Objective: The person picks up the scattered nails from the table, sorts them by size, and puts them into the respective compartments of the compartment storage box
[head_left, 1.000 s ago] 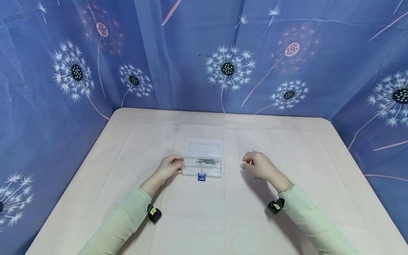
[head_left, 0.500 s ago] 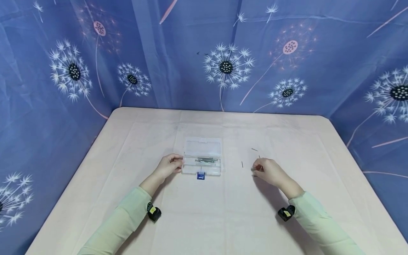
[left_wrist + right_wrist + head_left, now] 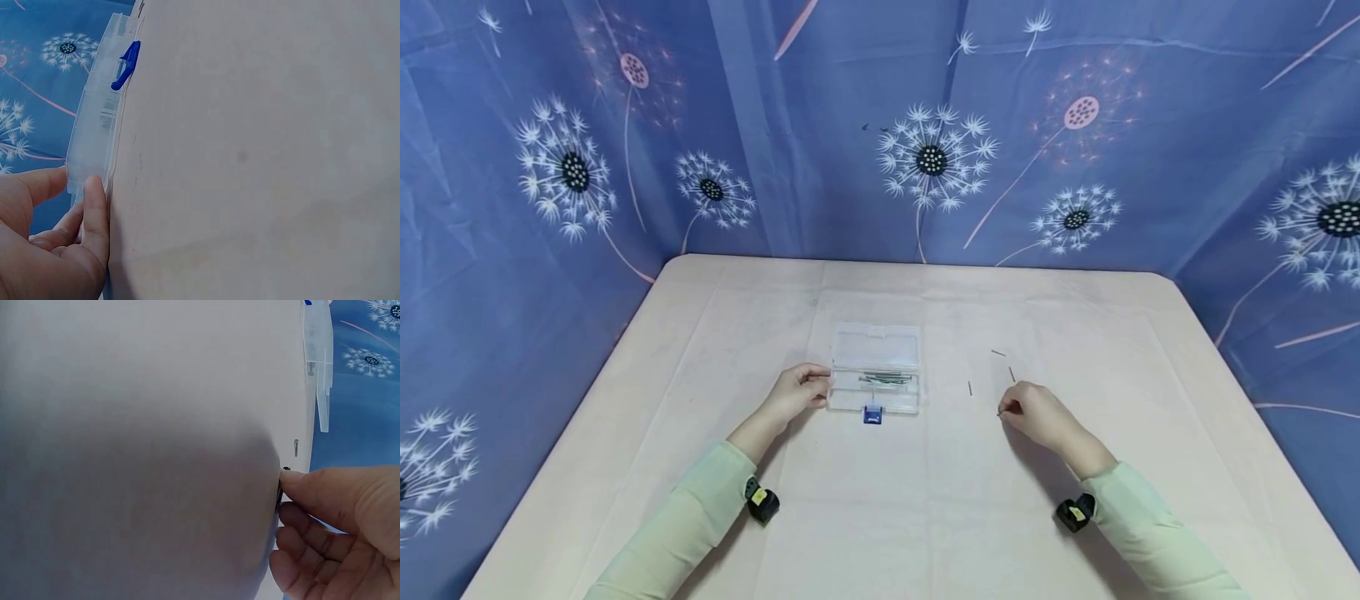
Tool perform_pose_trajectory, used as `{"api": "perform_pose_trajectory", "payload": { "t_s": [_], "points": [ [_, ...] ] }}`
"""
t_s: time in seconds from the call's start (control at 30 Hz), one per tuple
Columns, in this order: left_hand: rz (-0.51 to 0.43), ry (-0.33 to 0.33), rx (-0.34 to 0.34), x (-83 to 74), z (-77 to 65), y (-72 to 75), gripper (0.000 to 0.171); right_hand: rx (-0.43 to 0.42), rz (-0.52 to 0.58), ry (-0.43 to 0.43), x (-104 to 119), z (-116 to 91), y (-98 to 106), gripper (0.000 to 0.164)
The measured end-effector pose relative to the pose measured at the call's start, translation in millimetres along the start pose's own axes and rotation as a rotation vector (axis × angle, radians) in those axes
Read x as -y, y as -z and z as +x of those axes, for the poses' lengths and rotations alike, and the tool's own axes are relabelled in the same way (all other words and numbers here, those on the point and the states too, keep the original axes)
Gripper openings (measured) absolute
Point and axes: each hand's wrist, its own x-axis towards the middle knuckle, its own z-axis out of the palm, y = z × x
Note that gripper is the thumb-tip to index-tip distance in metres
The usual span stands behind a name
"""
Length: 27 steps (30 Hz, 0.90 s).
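Observation:
In the head view a clear plastic box (image 3: 875, 400) with a blue latch (image 3: 872, 414) lies with its lid (image 3: 877, 346) raised. Several long silver nails (image 3: 885, 378) lie in its rear compartment. My left hand (image 3: 793, 390) grips the box's left end between thumb and fingers, as the left wrist view also shows. Right of the box, my right hand (image 3: 1034, 410) is low over the table. Its thumb and forefinger pinch a thin dark nail (image 3: 279, 492), mostly hidden by the fingers. Three small nails lie loose, among them one nail (image 3: 970, 388) nearest the box.
A pale cloth covers the table (image 3: 865, 517). Blue curtains (image 3: 835, 192) with dandelion prints hang behind and at both sides. The other loose nails, a tilted nail (image 3: 998, 352) and a nearer nail (image 3: 1012, 374), lie beyond my right hand. Each wrist wears a black camera (image 3: 763, 505).
My right hand has moved right and towards me, uncovering the loose nails, and its fingers have closed on a nail at the table. My left hand has stayed at the box.

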Motion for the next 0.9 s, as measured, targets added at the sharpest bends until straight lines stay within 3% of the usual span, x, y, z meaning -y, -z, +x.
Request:
{"api": "perform_pose_trajectory", "payload": {
  "t_s": [0.23, 0.5, 0.73, 0.9],
  "points": [
    [0.016, 0.002, -0.001, 0.9, 0.8, 0.7, 0.036, -0.007, -0.061, 0.070, 1.2, -2.3, -2.7, 0.014],
    [0.015, -0.010, -0.004, 2.8, 2.4, 0.2, 0.034, 0.008, -0.096, 0.068, 0.8, -4.0, -3.4, 0.012],
    [0.012, -0.009, -0.006, 4.0, 2.9, -0.3, 0.034, -0.042, 0.001, 0.024, -1.3, -5.4, -0.7, 0.009],
    [0.023, -0.007, -0.009, 4.0, 3.6, 0.1, 0.034, -0.082, 0.156, 0.012, -3.1, -6.7, -4.2, 0.008]
  ]
}}
